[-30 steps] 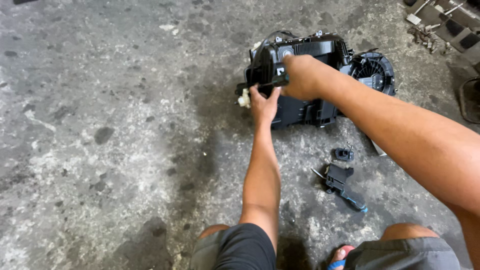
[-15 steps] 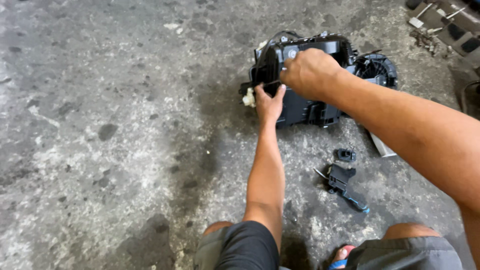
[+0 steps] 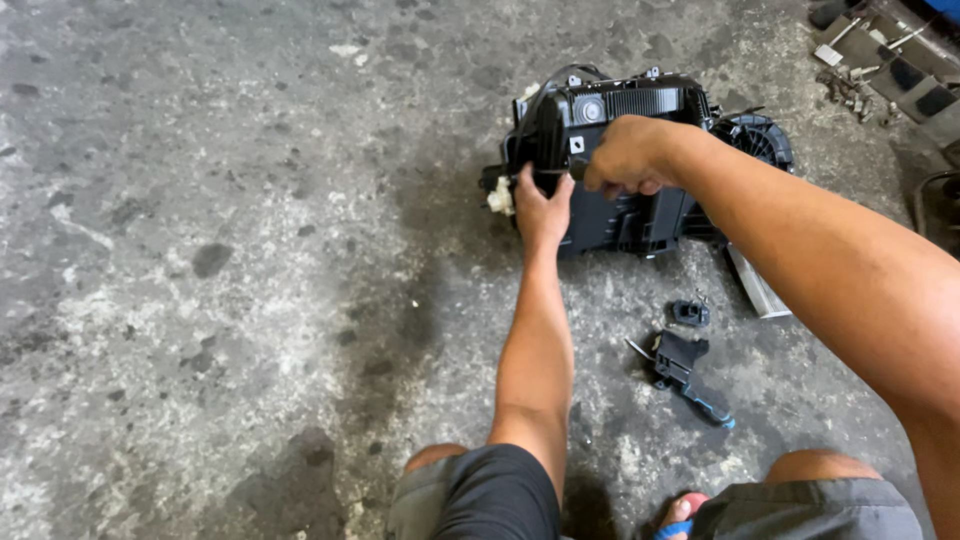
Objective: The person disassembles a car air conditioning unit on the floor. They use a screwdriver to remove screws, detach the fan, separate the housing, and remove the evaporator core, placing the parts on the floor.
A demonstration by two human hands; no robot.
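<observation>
A large black plastic housing (image 3: pixel 630 215) with vents and a round blower cage (image 3: pixel 755 140) at its right end lies on the concrete floor. My left hand (image 3: pixel 543 205) presses flat against the housing's left front side, next to a small white connector (image 3: pixel 499 197). My right hand (image 3: pixel 628 155) is closed over the housing's top front edge, gripping a thin dark tool or part that sticks out to the left of the fist; what it is stays unclear.
Two small black plastic parts (image 3: pixel 690 313) (image 3: pixel 680 358) and a blue-handled tool (image 3: pixel 712 408) lie on the floor near my right knee. A flat metal strip (image 3: pixel 755 285) pokes out below the housing. Metal scrap (image 3: pixel 880 60) sits top right. My knees are at the bottom edge.
My right hand has shifted slightly lower on the housing's top edge. My left hand has stayed against the left side. The view moved a little.
</observation>
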